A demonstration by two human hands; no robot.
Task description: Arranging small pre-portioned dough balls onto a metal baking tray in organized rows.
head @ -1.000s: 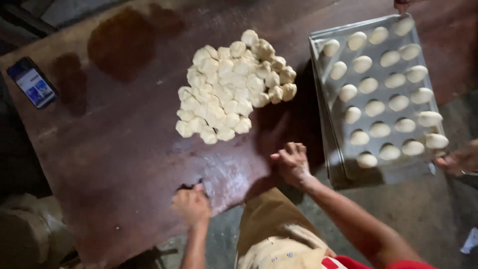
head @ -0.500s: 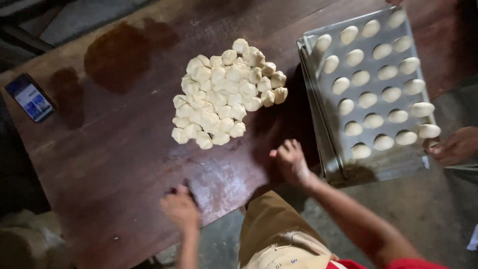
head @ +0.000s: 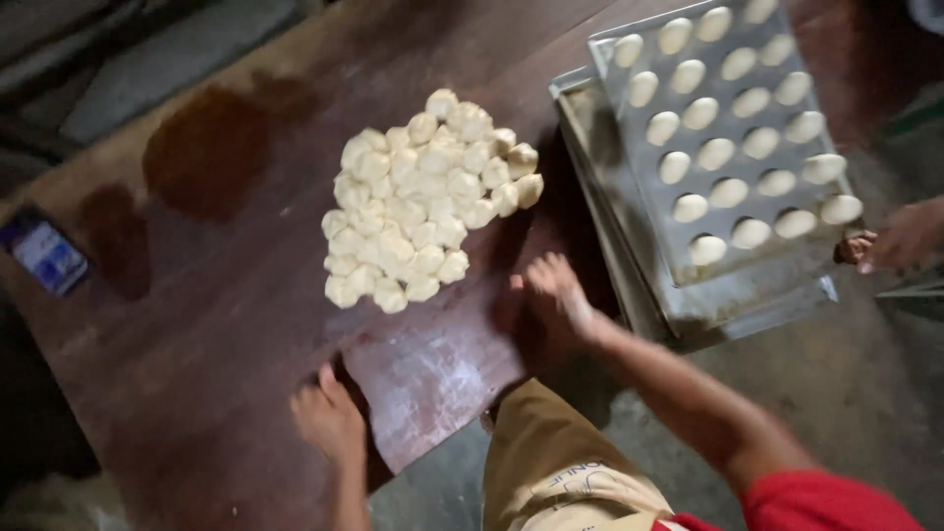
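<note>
A pile of small pale dough pieces (head: 423, 206) lies on the dark wooden table (head: 197, 324). My left hand (head: 329, 418) rests palm down on the table's near edge, beside a floured patch (head: 433, 374); what is under it is hidden. My right hand (head: 556, 295) is blurred, with fingers spread on the table between the pile and the metal trays (head: 600, 187). The upper tray (head: 772, 267) carries rows of round dough balls (head: 715, 153).
Another person's hand (head: 900, 236) is at the right corner of the trays. A phone with a lit screen (head: 44, 256) lies at the table's left edge. Dark wet stains (head: 206, 152) mark the far left of the table. Grey floor shows beyond the near edge.
The view has drifted a little. Both my hands stay at nearly the same spots on the table. The other person's hand remains at the tray's corner.
</note>
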